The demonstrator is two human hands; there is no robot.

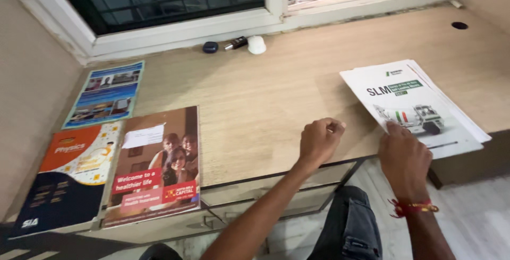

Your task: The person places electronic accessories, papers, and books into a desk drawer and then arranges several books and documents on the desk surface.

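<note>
The white brochure (411, 108), printed with a cement mixer truck, lies on top of a small stack of white papers (461, 112) at the right end of the wooden desk (255, 95), its near corner close to the desk edge. The right hand (404, 156) rests its fingertips (392, 127) on the brochure's lower left corner, fingers together and pressing flat, not gripping anything. The left hand (319, 140) sits just beside it on the bare desk, curled into a loose fist; whether it holds something small, I cannot tell.

Well apart, at the left end, lie a brown brochure with a family photo (154, 167), an orange and navy book (66, 177) touching its side, and a blue leaflet (107, 94) behind them. Near the window frame (186, 29) sit a dark small case (210, 47), a black key fob (236, 43) and a white round object (256, 44).

The risk, as I judge it: the stack overhangs toward the edge, so a drag with one fingertip could fan the sheets apart or tip them off the desk.
</note>
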